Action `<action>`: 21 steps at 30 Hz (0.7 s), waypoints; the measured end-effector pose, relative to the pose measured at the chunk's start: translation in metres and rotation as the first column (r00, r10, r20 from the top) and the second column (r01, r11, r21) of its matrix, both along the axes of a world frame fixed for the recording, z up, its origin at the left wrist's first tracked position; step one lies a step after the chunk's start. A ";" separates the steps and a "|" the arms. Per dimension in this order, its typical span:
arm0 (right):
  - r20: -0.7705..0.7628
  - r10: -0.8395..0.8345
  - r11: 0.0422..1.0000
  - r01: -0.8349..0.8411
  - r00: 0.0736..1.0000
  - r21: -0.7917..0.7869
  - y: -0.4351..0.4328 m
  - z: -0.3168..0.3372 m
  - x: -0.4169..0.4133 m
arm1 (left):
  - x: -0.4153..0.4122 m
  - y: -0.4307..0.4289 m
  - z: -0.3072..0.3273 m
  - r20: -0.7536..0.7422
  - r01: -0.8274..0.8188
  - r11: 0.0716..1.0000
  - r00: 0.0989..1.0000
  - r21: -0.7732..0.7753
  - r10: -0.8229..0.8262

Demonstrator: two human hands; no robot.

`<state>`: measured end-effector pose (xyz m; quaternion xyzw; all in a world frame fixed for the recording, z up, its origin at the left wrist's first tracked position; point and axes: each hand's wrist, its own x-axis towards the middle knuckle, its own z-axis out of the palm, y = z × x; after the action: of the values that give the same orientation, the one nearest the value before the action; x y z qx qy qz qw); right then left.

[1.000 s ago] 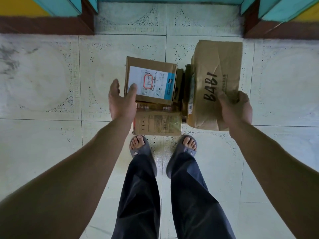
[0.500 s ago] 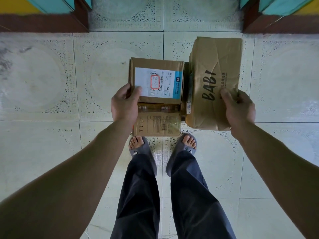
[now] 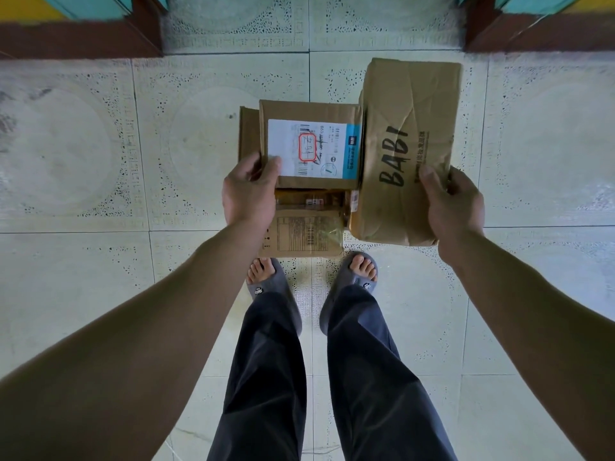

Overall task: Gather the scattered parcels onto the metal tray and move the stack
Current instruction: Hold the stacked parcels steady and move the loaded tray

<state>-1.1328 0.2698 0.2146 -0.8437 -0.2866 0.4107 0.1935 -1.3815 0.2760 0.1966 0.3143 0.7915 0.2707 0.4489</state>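
Observation:
I hold a stack of brown cardboard parcels in front of me, above the tiled floor. My left hand [image 3: 249, 191] grips the left side of the stack, thumb on a box with a white and blue shipping label [image 3: 312, 144]. Under it lies a flatter parcel with printed text [image 3: 306, 231], and another box edge [image 3: 249, 131] shows at the far left. My right hand [image 3: 449, 207] grips the near right corner of a crumpled parcel marked BABI [image 3: 409, 141]. The metal tray is hidden; I cannot tell whether it is under the parcels.
Pale patterned floor tiles [image 3: 83, 161] spread on all sides. My feet in grey slippers [image 3: 266, 281] stand just below the stack. A doorway with dark red frames [image 3: 143, 28] and teal panels lies ahead.
My left hand closed from an open pose onto the labelled box. The whole stack has come slightly nearer and sits squarer in view.

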 end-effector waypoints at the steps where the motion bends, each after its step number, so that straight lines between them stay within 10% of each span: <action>1: -0.001 0.001 1.000 -0.001 1.000 0.001 0.000 0.000 0.000 | 0.000 0.000 0.000 0.004 0.003 1.000 1.000 -0.003 -0.003; 11: 0.038 0.030 1.000 -0.030 0.999 -0.008 -0.005 -0.001 -0.003 | -0.014 -0.043 -0.011 -0.156 -0.172 0.985 0.974 -0.019 0.167; 21: 0.034 0.043 0.999 -0.043 0.998 -0.012 -0.015 -0.009 -0.005 | -0.015 -0.093 -0.037 0.082 -0.055 0.931 0.993 -0.361 0.090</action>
<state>-1.1381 0.2552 0.2055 -0.8454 -0.3055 0.4018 0.1748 -1.3965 0.1831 0.1595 0.1843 0.8158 0.1533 0.5263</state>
